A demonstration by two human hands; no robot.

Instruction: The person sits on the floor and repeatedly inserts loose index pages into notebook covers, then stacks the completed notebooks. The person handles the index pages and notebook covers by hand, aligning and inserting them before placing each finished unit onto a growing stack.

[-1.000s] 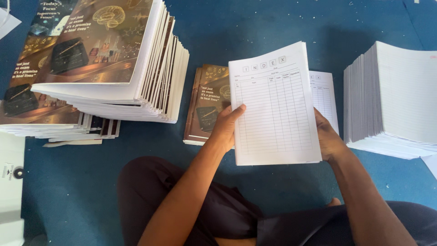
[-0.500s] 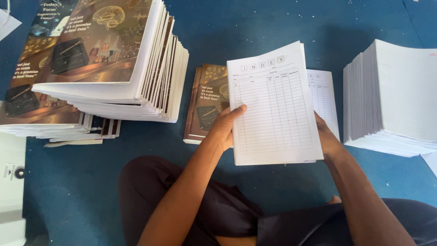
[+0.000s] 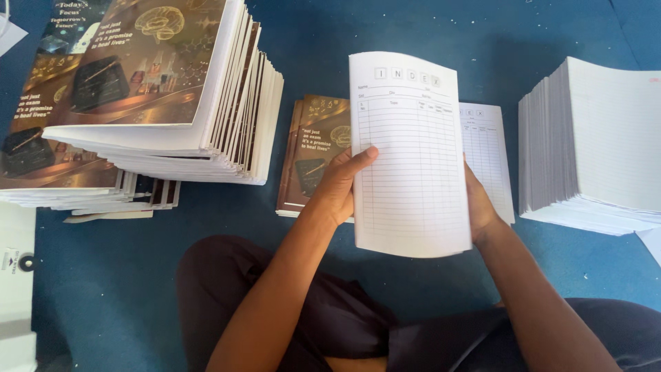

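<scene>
I am gripping the ruled index sheet (image 3: pixel 412 155) upright above the blue floor (image 3: pixel 103 296), left hand (image 3: pixel 341 186) pinching its left edge, right hand (image 3: pixel 480 207) clasping behind the right; squaring corners evenly would keep it flat.

right hand (image 3: pixel 480 207): mostly hidden behind ruled booklet (image 3: pixel 411 155)
small brown pile (image 3: pixel 313 155): right part covered by left hand (image 3: pixel 342 186)
white stack (image 3: pixel 595 141): cut by right edge
tall cover stack (image 3: pixel 155 89): cut top/left
</scene>
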